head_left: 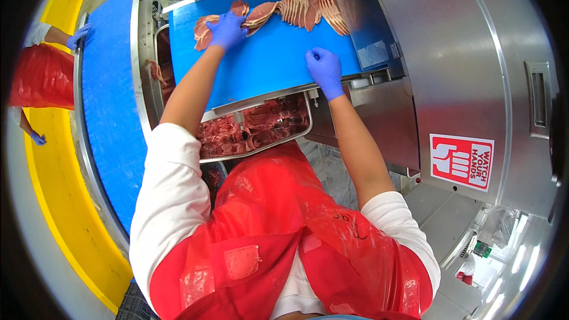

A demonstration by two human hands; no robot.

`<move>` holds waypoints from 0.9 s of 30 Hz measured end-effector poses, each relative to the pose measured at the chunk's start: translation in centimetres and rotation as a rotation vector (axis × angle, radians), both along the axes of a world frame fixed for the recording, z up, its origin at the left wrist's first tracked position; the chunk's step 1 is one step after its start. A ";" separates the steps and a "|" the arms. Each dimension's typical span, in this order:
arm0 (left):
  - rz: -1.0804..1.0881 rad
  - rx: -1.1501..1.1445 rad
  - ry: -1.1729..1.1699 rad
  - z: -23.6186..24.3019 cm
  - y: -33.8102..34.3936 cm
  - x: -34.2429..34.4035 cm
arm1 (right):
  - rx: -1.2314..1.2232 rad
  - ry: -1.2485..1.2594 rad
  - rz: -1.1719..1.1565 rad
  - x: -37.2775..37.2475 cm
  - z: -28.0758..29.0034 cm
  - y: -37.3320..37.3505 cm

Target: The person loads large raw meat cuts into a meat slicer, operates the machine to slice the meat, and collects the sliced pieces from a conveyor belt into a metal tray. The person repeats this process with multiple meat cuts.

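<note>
Clock is centred on the blue belt [255, 68], 12 at the far edge. From my remote seat, I've got the L hand [228, 31] at approx 11, fingers spread over the loose slices [203, 34], palm down. R hand [325, 71] is at approx 3, fingers curled in a loose fist over the belt; can't see anything in it, and can't tell if it touches the surface.

To handle these well, I'd say keep L pressure light & even, fingertips flat, so thin meat slides w/o tearing or bunching. Best to square edges before letting go, & keep R clear of the metal guard [363, 21] at approx 2.

Orientation: the meat makes a rough row, long axis approx 9 to 3, along the far side. In the fanned stack [301, 7] at 12 to 1, slices lie long axis approx 12–6, the rightmost leaning 11–5. The overlapped slices [261, 16] just right of L hand lie approx 2–8. Loose ones under the fingers are partly hidden, so no exact axis there.
</note>
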State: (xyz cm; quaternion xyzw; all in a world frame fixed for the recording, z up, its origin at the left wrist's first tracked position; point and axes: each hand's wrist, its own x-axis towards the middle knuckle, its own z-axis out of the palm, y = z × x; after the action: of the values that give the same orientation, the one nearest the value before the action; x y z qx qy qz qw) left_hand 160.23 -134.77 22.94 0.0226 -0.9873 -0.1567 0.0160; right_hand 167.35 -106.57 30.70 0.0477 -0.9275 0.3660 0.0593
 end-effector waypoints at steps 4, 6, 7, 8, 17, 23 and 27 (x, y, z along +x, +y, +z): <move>-0.037 0.037 -0.062 1.0 -1.1 4.5 | 0.036 0.010 0.036 -0.1 0.1 0.0; -0.215 0.165 -0.071 2.5 -2.4 5.5 | 0.027 0.032 0.040 -0.1 0.1 -0.1; -0.215 0.226 -0.190 3.4 -2.9 5.1 | 0.039 0.049 0.033 -0.2 0.1 -0.2; -0.215 0.289 -0.314 4.3 -3.7 4.7 | 0.046 0.075 0.023 -0.2 0.0 -0.2; -0.124 0.169 0.110 5.1 1.6 -5.6 | 0.008 0.061 0.024 -0.2 -0.6 0.1; -0.235 0.081 0.056 5.4 6.8 -13.0 | -0.054 0.036 0.017 -0.2 -0.9 0.1; -0.220 0.140 -0.064 4.0 9.5 -15.7 | -0.005 0.045 0.025 -0.2 -0.6 0.2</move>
State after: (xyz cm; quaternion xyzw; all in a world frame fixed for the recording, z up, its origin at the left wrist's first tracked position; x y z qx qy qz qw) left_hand 144.52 -125.25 26.97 -0.0799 -0.9704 -0.2254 -0.0346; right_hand 167.11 -106.37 30.07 0.0675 -0.9243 0.3679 0.0757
